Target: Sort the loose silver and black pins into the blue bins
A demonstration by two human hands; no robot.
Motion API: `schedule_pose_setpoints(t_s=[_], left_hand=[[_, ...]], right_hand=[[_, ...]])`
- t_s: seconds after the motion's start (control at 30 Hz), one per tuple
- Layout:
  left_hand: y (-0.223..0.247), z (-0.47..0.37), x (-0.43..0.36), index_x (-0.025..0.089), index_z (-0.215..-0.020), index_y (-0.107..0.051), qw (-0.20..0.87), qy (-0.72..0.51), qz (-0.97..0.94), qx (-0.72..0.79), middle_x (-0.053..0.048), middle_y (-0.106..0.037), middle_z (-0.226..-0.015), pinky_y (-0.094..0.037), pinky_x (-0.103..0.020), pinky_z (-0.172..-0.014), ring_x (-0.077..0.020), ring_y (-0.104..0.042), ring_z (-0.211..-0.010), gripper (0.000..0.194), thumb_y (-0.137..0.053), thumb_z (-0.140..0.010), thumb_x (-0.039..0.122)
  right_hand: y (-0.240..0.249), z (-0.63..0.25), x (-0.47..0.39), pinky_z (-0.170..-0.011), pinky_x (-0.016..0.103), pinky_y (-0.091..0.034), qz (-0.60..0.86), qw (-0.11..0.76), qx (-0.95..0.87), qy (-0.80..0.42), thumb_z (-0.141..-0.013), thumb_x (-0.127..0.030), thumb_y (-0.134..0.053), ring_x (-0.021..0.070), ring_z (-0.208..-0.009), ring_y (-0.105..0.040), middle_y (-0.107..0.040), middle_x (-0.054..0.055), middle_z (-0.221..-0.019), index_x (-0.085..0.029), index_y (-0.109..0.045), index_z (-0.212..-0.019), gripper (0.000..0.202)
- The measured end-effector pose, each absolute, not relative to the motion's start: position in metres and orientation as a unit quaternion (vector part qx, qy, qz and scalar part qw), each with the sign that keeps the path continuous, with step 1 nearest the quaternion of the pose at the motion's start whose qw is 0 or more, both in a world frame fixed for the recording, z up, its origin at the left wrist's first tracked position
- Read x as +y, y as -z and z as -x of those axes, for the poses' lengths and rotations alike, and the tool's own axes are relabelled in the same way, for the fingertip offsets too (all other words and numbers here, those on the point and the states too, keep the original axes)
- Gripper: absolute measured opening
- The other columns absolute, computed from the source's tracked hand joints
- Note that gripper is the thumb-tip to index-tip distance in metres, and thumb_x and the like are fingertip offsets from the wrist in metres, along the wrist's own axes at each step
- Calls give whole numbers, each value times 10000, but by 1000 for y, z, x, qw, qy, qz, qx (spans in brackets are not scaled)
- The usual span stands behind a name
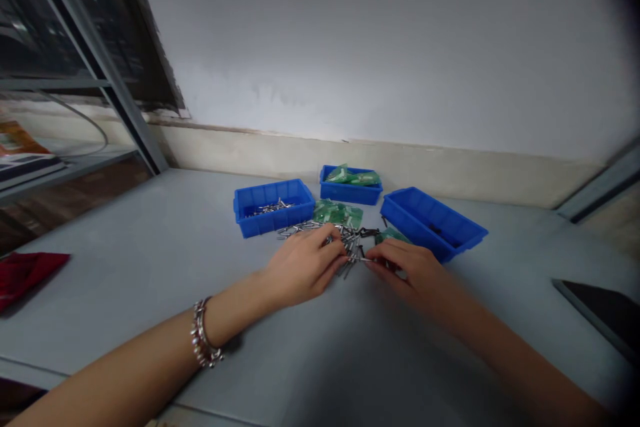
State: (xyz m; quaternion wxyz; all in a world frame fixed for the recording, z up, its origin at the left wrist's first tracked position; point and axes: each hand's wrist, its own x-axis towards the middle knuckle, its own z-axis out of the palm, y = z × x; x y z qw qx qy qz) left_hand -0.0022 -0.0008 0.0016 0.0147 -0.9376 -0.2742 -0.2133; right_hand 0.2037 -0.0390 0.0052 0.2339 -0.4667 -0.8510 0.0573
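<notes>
Silver screws (349,240) lie in a loose pile on the grey table, with a few black screws among them at the right. My left hand (306,260), a bracelet on its wrist, is over the pile's front left edge, its fingers pinched together near a silver screw. At the pile's right side my right hand (407,267) pinches a small silver screw between thumb and fingertips. Behind the pile lies a green plastic bag (338,213). The left blue bin (275,219) holds silver screws; the right blue bin (435,221) holds a few dark pieces.
A third blue bin (351,193) with green bags stands at the back by the wall. A dark flat device (600,313) lies at the right, a red cloth (27,273) at the far left. Metal frame posts rise on both sides of the grey table (175,267).
</notes>
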Motion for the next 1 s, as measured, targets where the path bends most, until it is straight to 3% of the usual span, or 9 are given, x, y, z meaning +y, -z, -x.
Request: schedule_pose_setpoints(t_s=[0.17,0.47,0.8,1.0], left_hand=[[-3,2,0,141,-861,-551,20,212,939,-271,-74,-521,-918,-441,-282,-626,-154,-511,-745,258,-321,-909,247],[-4,2,-2,148,-893,-560,-2,228,941,-249,-68,-534,-921,-442,-277,-670,-149,-510,-776,248,-332,-912,244],[-3,2,2,146,-835,-553,28,197,941,-273,-56,-547,-824,-418,-279,-619,-158,-509,-737,259,-329,-913,250],[-3,2,0,143,-882,-562,6,221,941,-257,-62,-554,-861,-430,-283,-653,-156,-514,-769,251,-334,-912,244]], right_hand=[[-6,-205,-39,-631,280,-450,449,255,-855,-35,-887,-243,-427,169,-740,-568,-607,39,-782,-194,-578,-871,159],[-4,-200,-40,-639,302,-464,472,194,-859,-42,-841,-152,-474,169,-714,-573,-609,36,-787,-193,-584,-836,118],[-3,-203,-40,-662,288,-463,439,265,-858,-13,-893,-246,-418,175,-789,-579,-622,53,-828,-181,-584,-906,178],[-2,-200,-40,-657,299,-464,457,220,-862,-27,-868,-185,-452,174,-739,-580,-613,48,-800,-174,-591,-877,140]])
